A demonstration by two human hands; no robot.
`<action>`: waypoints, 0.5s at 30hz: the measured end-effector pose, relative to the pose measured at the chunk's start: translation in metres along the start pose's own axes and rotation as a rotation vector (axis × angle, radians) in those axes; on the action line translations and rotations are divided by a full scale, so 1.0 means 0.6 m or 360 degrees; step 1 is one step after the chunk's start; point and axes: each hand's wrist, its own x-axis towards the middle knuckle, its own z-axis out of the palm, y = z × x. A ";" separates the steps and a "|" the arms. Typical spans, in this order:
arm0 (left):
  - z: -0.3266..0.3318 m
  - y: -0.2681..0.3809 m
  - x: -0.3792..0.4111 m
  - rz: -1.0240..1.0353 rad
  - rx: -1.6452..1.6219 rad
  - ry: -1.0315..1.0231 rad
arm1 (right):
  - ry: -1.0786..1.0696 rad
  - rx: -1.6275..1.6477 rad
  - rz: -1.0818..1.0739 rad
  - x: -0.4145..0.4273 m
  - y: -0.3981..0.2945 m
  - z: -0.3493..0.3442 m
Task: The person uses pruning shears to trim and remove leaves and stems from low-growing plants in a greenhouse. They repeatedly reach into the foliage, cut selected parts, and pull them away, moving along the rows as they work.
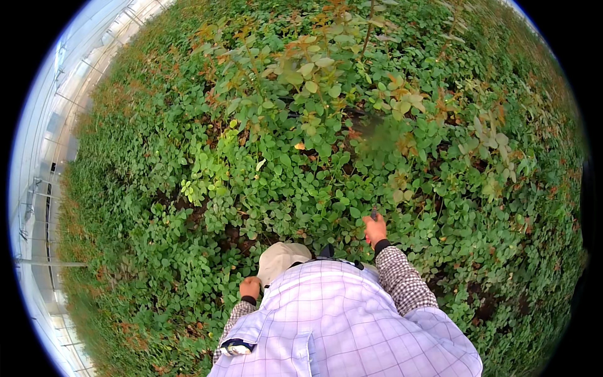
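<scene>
My right hand grips what look like pruning shears, with a dark metal tip ahead of the fingers and a bit of red handle below. The tip points away from me, among the leaves of low green plants that look like rose bushes. My left hand hangs lower, beside a beige cloth item at my waist. Its fingers curl downward, and whatever they hold or touch is hidden. Both arms wear brown-and-white checked sleeves with dark cuffs.
Taller reddish shoots rise in front of me. A dark pipe or hose crosses under the foliage. Greenhouse sheeting and a metal pole stand at left. A packet pokes out of my shirt pocket.
</scene>
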 end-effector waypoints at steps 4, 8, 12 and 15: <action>-0.020 0.127 0.075 0.0058 -0.0244 -0.0040 | -0.0127 -0.0092 -0.0035 -0.027 -0.044 0.056; -0.006 0.278 0.121 -0.0034 -0.0749 -0.0752 | -0.0385 -0.0201 -0.0098 -0.050 -0.099 0.138; -0.042 0.384 0.145 -0.0002 -0.0901 -0.1369 | -0.0685 -0.0520 -0.0262 -0.091 -0.167 0.248; -0.067 0.405 0.195 -0.0086 -0.0996 -0.1582 | -0.0925 -0.0821 -0.0246 -0.124 -0.214 0.325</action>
